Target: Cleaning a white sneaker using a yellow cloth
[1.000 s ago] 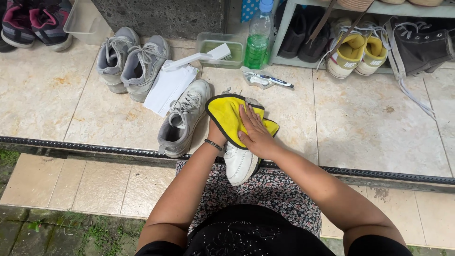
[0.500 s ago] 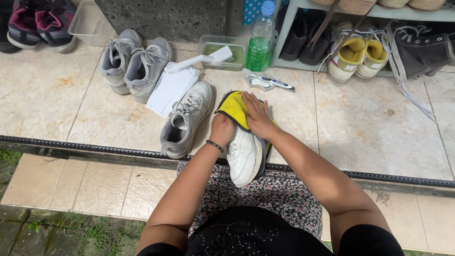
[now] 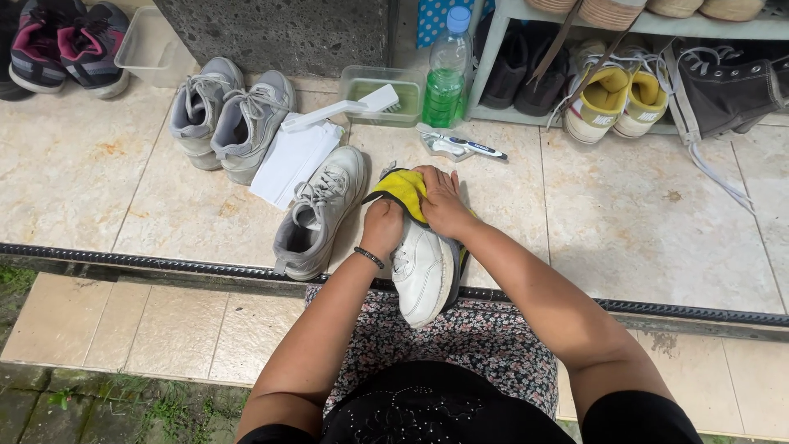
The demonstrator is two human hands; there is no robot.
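Fingers of both hands — left hand (image 3: 382, 228), right hand (image 3: 442, 200) — press a soft, pliable yellow microfibre cloth (image 3: 400, 187) onto the light, stiff white leather sneaker (image 3: 423, 271), probably best gripped at its sole.

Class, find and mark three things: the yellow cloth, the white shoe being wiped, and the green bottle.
yellow cloth (image 3: 403, 186), head view, bare upper fold.
white shoe (image 3: 423, 275), head view, side of the upper.
green bottle (image 3: 445, 86), head view, green lower body.

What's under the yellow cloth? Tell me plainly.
The yellow cloth drapes over the far end of a white shoe, pressed on by the right hand with the left hand beside it. That end of the shoe is covered.
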